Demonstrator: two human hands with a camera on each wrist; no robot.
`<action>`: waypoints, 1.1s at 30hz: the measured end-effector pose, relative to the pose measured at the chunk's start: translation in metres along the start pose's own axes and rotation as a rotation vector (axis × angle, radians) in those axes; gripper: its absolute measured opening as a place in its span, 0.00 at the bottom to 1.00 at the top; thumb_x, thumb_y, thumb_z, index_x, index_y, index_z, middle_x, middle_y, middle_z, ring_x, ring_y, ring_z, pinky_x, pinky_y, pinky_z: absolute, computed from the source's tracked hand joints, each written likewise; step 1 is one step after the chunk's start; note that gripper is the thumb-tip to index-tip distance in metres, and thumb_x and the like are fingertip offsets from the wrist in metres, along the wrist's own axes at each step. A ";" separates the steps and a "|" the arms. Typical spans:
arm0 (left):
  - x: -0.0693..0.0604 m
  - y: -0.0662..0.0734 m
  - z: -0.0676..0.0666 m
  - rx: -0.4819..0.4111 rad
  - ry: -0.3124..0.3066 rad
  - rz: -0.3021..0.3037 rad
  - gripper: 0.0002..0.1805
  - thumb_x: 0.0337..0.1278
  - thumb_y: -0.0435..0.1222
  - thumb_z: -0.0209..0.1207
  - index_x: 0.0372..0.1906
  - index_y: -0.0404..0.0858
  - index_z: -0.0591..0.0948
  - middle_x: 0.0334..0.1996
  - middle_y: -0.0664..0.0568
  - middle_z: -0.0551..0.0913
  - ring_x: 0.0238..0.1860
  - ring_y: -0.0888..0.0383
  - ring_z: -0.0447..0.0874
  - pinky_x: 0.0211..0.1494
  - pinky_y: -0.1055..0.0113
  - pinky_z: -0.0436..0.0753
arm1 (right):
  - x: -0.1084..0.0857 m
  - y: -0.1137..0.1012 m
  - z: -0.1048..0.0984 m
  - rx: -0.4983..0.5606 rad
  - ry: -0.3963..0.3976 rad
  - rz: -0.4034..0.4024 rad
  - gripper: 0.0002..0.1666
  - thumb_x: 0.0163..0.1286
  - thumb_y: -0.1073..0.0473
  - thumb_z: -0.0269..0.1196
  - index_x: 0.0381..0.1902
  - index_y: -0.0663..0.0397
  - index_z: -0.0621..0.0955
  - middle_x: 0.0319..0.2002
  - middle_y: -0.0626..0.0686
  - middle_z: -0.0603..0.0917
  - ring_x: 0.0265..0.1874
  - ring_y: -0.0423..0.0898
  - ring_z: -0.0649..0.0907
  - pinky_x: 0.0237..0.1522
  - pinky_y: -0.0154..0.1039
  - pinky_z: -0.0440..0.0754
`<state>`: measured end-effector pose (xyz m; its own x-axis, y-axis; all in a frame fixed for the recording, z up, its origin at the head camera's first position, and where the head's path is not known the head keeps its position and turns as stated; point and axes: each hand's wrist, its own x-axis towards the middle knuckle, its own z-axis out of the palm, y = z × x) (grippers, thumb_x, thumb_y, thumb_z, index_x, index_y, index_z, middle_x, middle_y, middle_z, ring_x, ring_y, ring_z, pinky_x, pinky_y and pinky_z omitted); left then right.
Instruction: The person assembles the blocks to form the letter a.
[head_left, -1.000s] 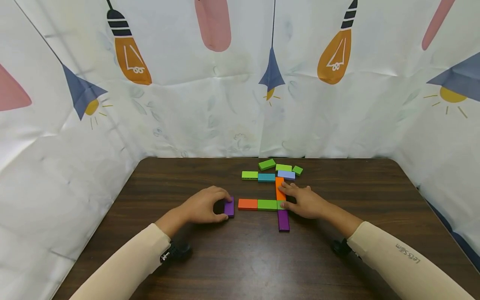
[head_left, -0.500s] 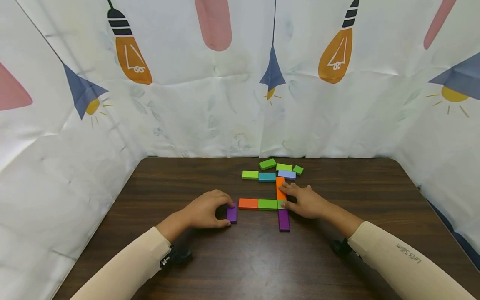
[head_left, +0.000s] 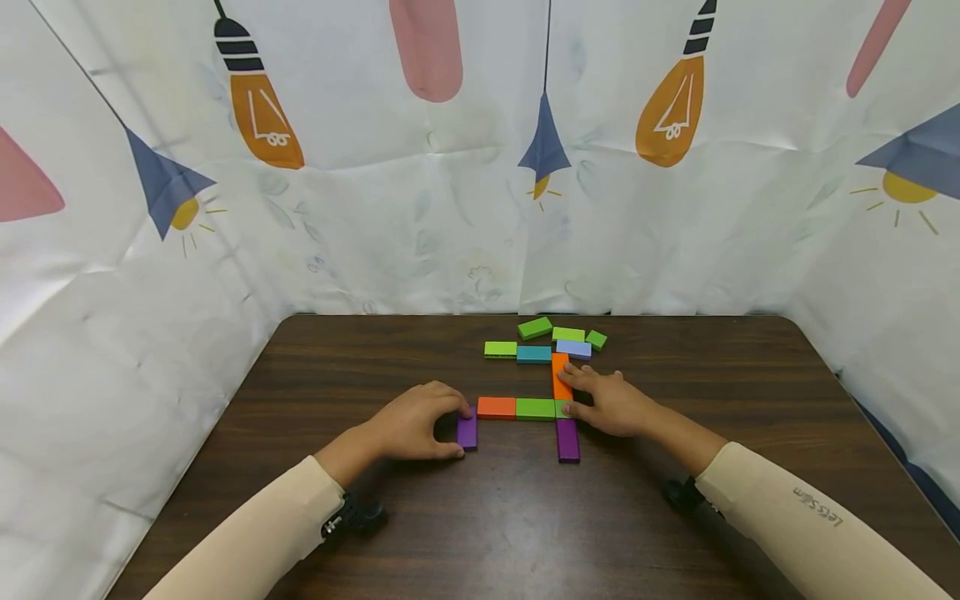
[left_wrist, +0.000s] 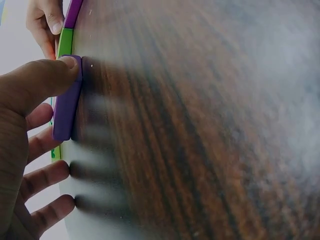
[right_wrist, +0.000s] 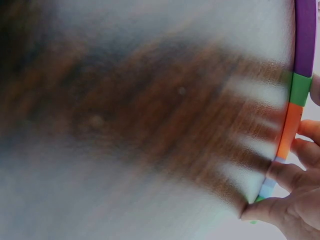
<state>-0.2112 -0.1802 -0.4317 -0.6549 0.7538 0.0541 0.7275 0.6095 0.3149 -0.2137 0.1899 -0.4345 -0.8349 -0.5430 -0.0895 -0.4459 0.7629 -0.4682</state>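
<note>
Evidently, the purple block point(head_left: 467, 432), well back from the desk's point(head_left: 480, 533) far edge, is being fitted to the row: the left hand's point(head_left: 420, 423) grip pinches it just beside the red-orange block point(head_left: 497, 408), contact unclear. Rightward, the right hand's point(head_left: 617, 407) extended fingers steady the orange block point(head_left: 558, 390). Next probably calls for gentle alignment, leaving the row undisturbed.

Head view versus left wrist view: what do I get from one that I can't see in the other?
Only the head view shows the lavender block and the printed light bulbs. Only the left wrist view shows the palm side of the left hand, its last two fingers clear of the lighter purple block. Both show that hand holding that block, plus the darker purple block and right hand.
</note>
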 end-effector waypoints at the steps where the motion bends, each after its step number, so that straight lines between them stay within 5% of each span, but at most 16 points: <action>1: 0.000 0.000 0.000 0.001 0.001 0.000 0.26 0.52 0.53 0.74 0.55 0.49 0.83 0.56 0.59 0.81 0.60 0.58 0.75 0.65 0.54 0.75 | 0.000 0.000 0.000 -0.001 0.000 -0.001 0.39 0.78 0.44 0.59 0.78 0.57 0.65 0.78 0.61 0.60 0.74 0.67 0.61 0.63 0.81 0.50; 9: 0.000 0.001 0.001 -0.004 0.002 -0.008 0.28 0.53 0.56 0.73 0.57 0.50 0.83 0.57 0.60 0.81 0.61 0.58 0.75 0.65 0.54 0.75 | 0.000 0.000 0.000 0.003 -0.001 0.000 0.39 0.78 0.44 0.59 0.78 0.57 0.65 0.78 0.61 0.59 0.74 0.67 0.61 0.63 0.81 0.50; 17: 0.002 -0.001 0.001 0.016 0.041 0.019 0.20 0.70 0.50 0.61 0.61 0.48 0.83 0.64 0.57 0.78 0.66 0.56 0.73 0.69 0.50 0.72 | 0.000 -0.001 -0.001 0.007 -0.003 0.001 0.39 0.78 0.44 0.59 0.78 0.58 0.65 0.78 0.62 0.60 0.75 0.68 0.60 0.64 0.80 0.50; 24: 0.005 0.002 -0.001 0.034 0.057 0.089 0.21 0.70 0.46 0.63 0.62 0.43 0.84 0.69 0.53 0.75 0.71 0.48 0.69 0.71 0.43 0.68 | -0.002 -0.002 -0.001 0.008 -0.003 0.005 0.39 0.78 0.45 0.59 0.78 0.57 0.65 0.78 0.62 0.60 0.75 0.67 0.60 0.64 0.80 0.50; 33: 0.006 0.003 0.000 0.045 0.044 0.083 0.20 0.70 0.47 0.63 0.61 0.44 0.85 0.69 0.55 0.76 0.71 0.48 0.69 0.71 0.44 0.68 | -0.001 -0.003 -0.001 0.003 -0.001 0.003 0.39 0.78 0.45 0.59 0.78 0.57 0.65 0.78 0.62 0.60 0.75 0.67 0.60 0.64 0.80 0.50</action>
<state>-0.2128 -0.1740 -0.4304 -0.5998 0.7910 0.1205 0.7875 0.5568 0.2643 -0.2121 0.1890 -0.4319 -0.8359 -0.5412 -0.0915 -0.4426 0.7632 -0.4708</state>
